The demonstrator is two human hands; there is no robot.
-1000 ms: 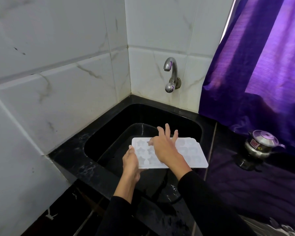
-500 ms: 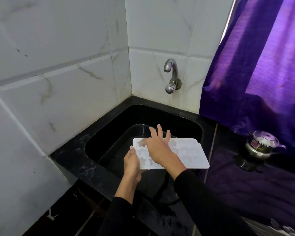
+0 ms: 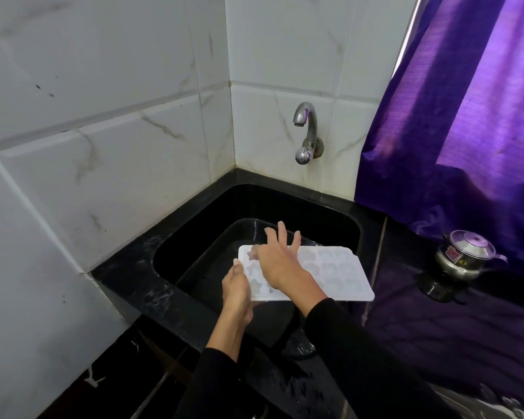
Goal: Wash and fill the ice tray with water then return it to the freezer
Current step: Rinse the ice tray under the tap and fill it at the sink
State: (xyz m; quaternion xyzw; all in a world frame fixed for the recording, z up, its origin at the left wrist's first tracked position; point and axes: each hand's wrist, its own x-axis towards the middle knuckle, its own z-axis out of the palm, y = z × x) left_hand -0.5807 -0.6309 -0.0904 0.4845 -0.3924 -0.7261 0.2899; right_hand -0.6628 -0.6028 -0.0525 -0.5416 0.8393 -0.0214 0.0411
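- Ice tray (image 3: 339, 270), white with star-shaped moulds, is what we hold level over the black sink (image 3: 300, 207), below the tap (image 3: 306, 131).
- Our left hand (image 3: 236, 285) grips its near left edge, thumb on top; the other fingers are hidden underneath.
- Our right hand (image 3: 280, 261) lies flat on the moulds, fingers straight and spread.
- We see a steel pot (image 3: 463, 255) on the counter by the purple curtain (image 3: 454, 116).

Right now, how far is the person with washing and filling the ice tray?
Still at the washing step. The left hand grips the white ice tray at its left edge over the black sink, while the right hand lies on its star-shaped cells with straight fingers. No water runs from the tap. Left to do: filling the tray and carrying it to the freezer, which is not in view.
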